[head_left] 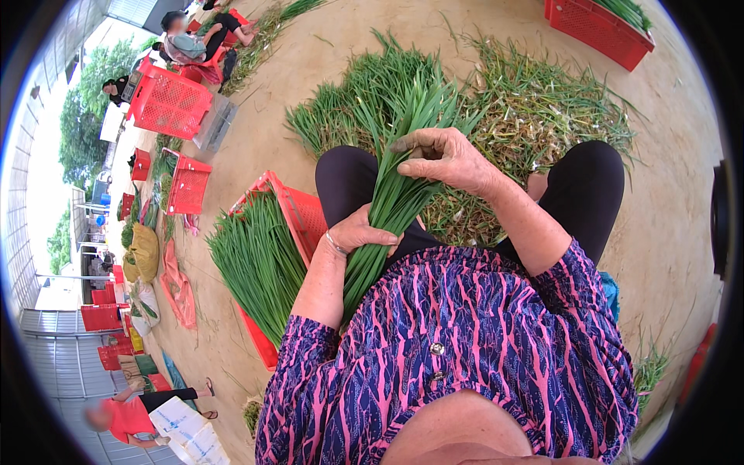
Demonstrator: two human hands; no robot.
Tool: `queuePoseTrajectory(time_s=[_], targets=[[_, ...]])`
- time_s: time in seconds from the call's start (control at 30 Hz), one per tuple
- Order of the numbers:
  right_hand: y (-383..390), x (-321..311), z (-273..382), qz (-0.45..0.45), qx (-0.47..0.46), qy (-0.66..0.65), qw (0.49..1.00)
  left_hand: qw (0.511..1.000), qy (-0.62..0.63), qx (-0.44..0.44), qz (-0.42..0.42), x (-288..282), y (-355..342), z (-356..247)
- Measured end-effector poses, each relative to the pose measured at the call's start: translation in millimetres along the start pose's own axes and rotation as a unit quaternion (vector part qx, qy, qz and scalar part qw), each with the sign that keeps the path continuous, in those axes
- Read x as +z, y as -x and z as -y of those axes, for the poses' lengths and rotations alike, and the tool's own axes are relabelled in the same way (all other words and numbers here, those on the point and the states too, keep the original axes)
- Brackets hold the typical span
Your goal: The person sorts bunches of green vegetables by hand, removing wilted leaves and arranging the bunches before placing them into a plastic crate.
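Observation:
A long bundle of green leaves (387, 205) lies diagonally across my lap. My left hand (360, 232) is wrapped round its middle, thumb on top. My right hand (438, 159) is higher on the bundle, its soiled fingers bent and closed on the leaves. Beyond my knees lie a pile of fresh green leaves (349, 101) and a looser heap of yellowish trimmings (535, 101). Beside my left leg a red crate (298, 205) holds many trimmed bunches (252, 263).
Several red crates (170, 105) stand at the left and back right (601, 43). Other people work on the left: one seated (194, 46), one in red at lower left (132, 415) near a white box (186, 434). A yellow sack (142, 252) and pink plastic (177, 287) lie on the floor.

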State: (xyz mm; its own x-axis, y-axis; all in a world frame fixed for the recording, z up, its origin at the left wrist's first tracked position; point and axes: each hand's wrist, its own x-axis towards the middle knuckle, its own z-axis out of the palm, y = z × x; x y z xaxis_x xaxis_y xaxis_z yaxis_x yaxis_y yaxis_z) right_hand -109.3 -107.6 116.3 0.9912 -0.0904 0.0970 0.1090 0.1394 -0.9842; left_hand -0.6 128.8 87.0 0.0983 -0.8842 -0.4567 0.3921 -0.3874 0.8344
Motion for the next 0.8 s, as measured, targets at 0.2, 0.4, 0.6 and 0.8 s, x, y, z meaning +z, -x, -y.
queuePoseTrajectory(time_s=[0.2,0.4,0.6,0.8], targets=[[-2.5,14.0,-10.4,-0.106,0.025,-0.01,0.994,1.0,-0.002,-0.01,0.004,-0.6,-0.2,-0.7],[-7.4,6.4,-8.0,-0.177,0.024,-0.205,0.962,1.0,-0.017,-0.003,0.005,3.6,-0.7,-3.3],[-15.3,-20.9,3.6,-0.206,-0.074,-0.193,0.957,0.999,-0.053,0.002,0.002,12.0,-2.6,-7.7],[-16.8,-22.9,-10.1,-0.13,0.004,0.182,0.975,0.997,-0.069,-0.004,0.016,11.6,-4.7,-7.9]])
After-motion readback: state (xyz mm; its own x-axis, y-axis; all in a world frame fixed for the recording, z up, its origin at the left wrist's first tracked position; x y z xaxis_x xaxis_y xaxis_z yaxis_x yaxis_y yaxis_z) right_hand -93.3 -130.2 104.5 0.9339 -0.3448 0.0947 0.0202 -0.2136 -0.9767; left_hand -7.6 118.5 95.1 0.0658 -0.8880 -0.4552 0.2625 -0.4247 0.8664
